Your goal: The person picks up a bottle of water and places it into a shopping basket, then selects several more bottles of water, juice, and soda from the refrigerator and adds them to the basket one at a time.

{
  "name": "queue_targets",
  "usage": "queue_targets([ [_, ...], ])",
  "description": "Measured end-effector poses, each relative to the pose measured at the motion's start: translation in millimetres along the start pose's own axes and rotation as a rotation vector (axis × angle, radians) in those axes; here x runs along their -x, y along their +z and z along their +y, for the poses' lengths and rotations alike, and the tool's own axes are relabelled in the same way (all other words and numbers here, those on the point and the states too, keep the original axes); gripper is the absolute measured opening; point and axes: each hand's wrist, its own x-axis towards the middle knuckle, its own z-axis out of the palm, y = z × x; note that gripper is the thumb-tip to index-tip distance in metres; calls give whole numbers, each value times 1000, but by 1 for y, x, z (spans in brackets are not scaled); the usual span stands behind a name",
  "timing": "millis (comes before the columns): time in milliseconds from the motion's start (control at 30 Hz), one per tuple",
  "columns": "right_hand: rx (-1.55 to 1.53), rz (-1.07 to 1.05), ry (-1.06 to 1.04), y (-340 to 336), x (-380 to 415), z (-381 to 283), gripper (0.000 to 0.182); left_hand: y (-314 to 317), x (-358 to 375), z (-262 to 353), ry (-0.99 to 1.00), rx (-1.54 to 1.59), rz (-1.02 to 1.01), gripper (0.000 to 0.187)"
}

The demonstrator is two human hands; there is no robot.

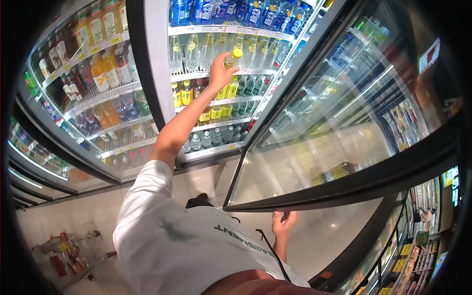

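Note:
My left hand (221,73) reaches into the open drinks cooler, its fingers wrapped round a clear bottle (232,59) with a yellow cap. The bottle is tilted, in front of a shelf row of similar clear bottles (209,49). At the lower edge of the open glass door (314,157), my right hand (284,223) has its fingertips against the dark frame; part of its fingers is hidden behind the frame.
Blue-labelled bottles (226,12) stand on the upper shelf, yellow ones (187,93) and clear water bottles (206,139) lower down. A closed cooler (105,64) is at the left. A shopping cart (73,255) with goods stands on the tiled floor at the lower left.

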Motion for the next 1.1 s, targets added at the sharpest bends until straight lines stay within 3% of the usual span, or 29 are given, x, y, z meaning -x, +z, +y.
queue_targets([
  [100, -23, 185, 29, -4, 4, -6, 30, 38, -48, -52, -58, -68, -7, 65],
  [200, 70, 221, 10, -11, 7, -5, 32, 62, -67, -96, -152, -140, 24, 66],
  [367, 4, 233, 208, -3, 14, -18, 50, 81, -93, -130, -219, -160, 38, 64],
  [467, 69, 247, 99, 7, 13, -13, 54, 87, -99, -137, -211, -224, 76, 62],
  [700, 58, 97, 89, 27, 27, 3, 52, 86, -85, -124, -135, -257, 67, 70],
  [833, 54, -56, 150, 48, 12, -16, 36, 81, -71, -115, -17, -249, 68, 81],
  [900, -92, -54, 157, 80, -29, -60, 16, 71, -64, -100, 44, -202, 33, 83],
  [967, -99, -164, 207, 84, -31, -57, 13, 58, -44, -81, 146, -112, 64, 84],
  [1033, -138, -272, 237, 93, -39, -57, 12, 42, -8, -56, 111, -86, 70, 77],
  [1100, -199, -373, 255, 109, -54, -62, 12, 12, 38, -36, 101, -21, 43, 50],
])
